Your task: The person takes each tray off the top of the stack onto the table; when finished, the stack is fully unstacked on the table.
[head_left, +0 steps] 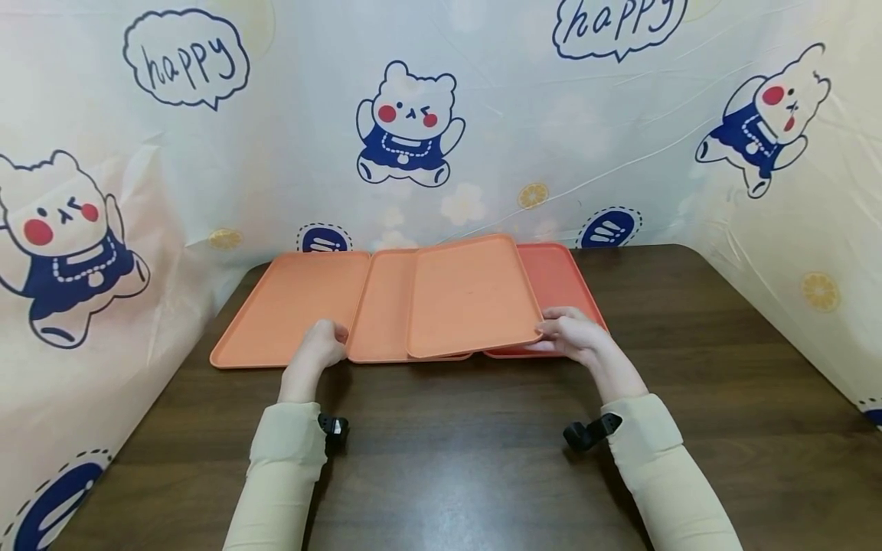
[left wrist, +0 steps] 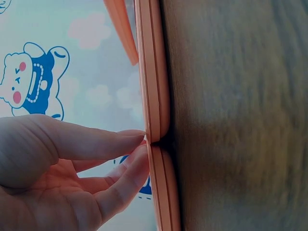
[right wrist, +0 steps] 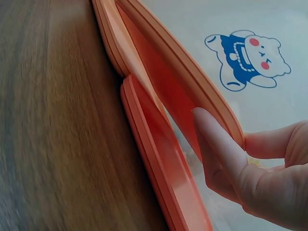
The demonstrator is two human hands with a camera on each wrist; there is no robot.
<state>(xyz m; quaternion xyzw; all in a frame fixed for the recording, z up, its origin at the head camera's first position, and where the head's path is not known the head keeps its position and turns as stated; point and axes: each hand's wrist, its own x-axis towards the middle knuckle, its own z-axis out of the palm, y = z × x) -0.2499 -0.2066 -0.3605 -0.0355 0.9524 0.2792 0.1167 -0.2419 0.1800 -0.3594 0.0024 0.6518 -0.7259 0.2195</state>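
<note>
An orange tray lies flat on the left, its edge against a second, middle orange tray. My left hand pinches at the front end of their seam, thumb by the middle tray's rim and fingers by the left tray's. Another orange tray slants across the middle tray and a red tray. My right hand grips this upper tray by its front right corner, raised off the red one. In the right wrist view, the upper tray is held between thumb and fingers.
The trays lie along the far side of a dark wooden table. A printed cloth with cartoon bears hangs behind and along both sides. A black wrist camera sits at the left cuff, another camera at the right.
</note>
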